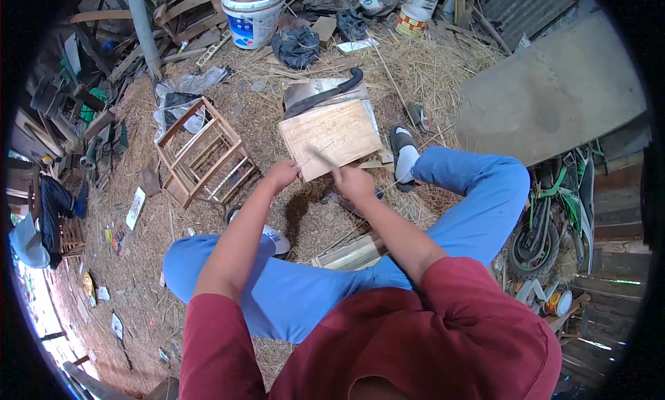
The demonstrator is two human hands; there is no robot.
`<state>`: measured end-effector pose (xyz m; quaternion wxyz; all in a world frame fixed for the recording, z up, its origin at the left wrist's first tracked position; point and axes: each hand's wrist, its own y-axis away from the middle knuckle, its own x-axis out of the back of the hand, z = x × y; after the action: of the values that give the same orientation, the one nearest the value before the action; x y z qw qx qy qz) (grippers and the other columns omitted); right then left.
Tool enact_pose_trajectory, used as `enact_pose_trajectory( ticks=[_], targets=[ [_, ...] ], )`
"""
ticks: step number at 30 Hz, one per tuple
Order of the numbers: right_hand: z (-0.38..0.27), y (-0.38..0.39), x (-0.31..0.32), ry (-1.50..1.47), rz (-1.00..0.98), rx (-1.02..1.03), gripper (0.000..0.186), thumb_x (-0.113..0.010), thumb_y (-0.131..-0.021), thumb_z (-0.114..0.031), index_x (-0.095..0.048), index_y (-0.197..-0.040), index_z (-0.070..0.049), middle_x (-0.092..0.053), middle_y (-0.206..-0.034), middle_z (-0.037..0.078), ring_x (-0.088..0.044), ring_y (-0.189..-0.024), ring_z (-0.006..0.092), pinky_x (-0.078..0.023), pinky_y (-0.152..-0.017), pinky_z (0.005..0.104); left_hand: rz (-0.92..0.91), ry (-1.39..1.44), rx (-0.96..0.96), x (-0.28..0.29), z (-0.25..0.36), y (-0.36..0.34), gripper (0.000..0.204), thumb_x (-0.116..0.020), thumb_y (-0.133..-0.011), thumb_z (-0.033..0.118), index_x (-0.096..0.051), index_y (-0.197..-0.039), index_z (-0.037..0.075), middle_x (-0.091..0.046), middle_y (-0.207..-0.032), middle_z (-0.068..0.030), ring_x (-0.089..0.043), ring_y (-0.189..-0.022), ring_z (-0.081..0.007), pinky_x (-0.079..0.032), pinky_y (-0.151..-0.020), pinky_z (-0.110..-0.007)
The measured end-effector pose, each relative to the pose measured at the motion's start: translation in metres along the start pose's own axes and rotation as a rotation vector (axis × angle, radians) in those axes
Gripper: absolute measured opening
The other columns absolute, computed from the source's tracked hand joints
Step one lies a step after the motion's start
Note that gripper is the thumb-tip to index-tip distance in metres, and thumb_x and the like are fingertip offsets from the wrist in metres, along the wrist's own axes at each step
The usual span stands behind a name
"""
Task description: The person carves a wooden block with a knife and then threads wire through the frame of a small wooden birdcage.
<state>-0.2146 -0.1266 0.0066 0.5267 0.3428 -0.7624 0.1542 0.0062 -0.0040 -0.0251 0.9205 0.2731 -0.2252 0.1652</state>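
Observation:
A pale wooden board lies in front of me, one corner toward my left knee. My right hand is closed around a knife, whose short greyish blade is blurred and points up and left over the board's near edge. At the board's near left edge my left hand is closed, its fingers pinched together. Whatever they pinch is too small to make out. Behind the board a machete with a curved black handle rests across a block.
A slatted wooden frame stands left of the board. Buckets and black bags sit at the back. A large flat sheet lies at right, above a green motorcycle. Straw and shavings cover the ground.

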Motion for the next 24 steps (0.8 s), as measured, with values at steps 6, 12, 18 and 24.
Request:
enact_pose_trajectory(
  ticks=[6, 12, 18, 24],
  targets=[
    [0.007, 0.002, -0.003, 0.042, -0.087, 0.020, 0.062, -0.043, -0.101, -0.055, -0.075, -0.082, -0.005, -0.072, -0.084, 0.022, -0.071, -0.080, 0.0426, -0.056, -0.075, 0.0538, -0.014, 0.051, 0.059, -0.001, 0.022, 0.008, 0.028, -0.059, -0.091, 0.023, -0.072, -0.076, 0.004, -0.068, -0.075, -0.0112, -0.062, -0.073, -0.0218, -0.048, -0.070, -0.039],
    [-0.012, 0.015, 0.006, 0.055, -0.149, 0.134, 0.062, -0.042, -0.101, -0.056, -0.075, -0.086, -0.005, -0.072, -0.083, 0.021, -0.072, -0.081, 0.0399, -0.057, -0.072, 0.0507, 0.068, -0.043, -0.075, 0.006, 0.005, 0.022, 0.029, -0.056, -0.091, 0.024, -0.070, -0.077, 0.003, -0.069, -0.076, -0.0137, -0.065, -0.076, -0.0246, -0.049, -0.073, -0.040],
    [-0.004, 0.008, -0.007, -0.064, -0.014, -0.157, 0.057, -0.046, -0.098, -0.057, -0.077, -0.086, -0.010, -0.073, -0.082, 0.019, -0.072, -0.078, 0.0389, -0.057, -0.071, 0.0510, 0.130, -0.151, -0.142, -0.004, 0.018, 0.019, 0.032, -0.053, -0.093, 0.027, -0.069, -0.079, 0.002, -0.070, -0.084, -0.0199, -0.068, -0.083, -0.0338, -0.050, -0.078, -0.044],
    [0.003, 0.004, 0.004, -0.041, -0.088, -0.118, 0.060, -0.042, -0.100, -0.056, -0.076, -0.089, -0.007, -0.073, -0.087, 0.021, -0.072, -0.082, 0.0392, -0.057, -0.076, 0.0520, 0.117, -0.165, -0.096, -0.008, 0.017, 0.019, 0.034, -0.054, -0.095, 0.029, -0.069, -0.080, 0.003, -0.070, -0.083, -0.0196, -0.068, -0.081, -0.0337, -0.050, -0.077, -0.044]
  ],
)
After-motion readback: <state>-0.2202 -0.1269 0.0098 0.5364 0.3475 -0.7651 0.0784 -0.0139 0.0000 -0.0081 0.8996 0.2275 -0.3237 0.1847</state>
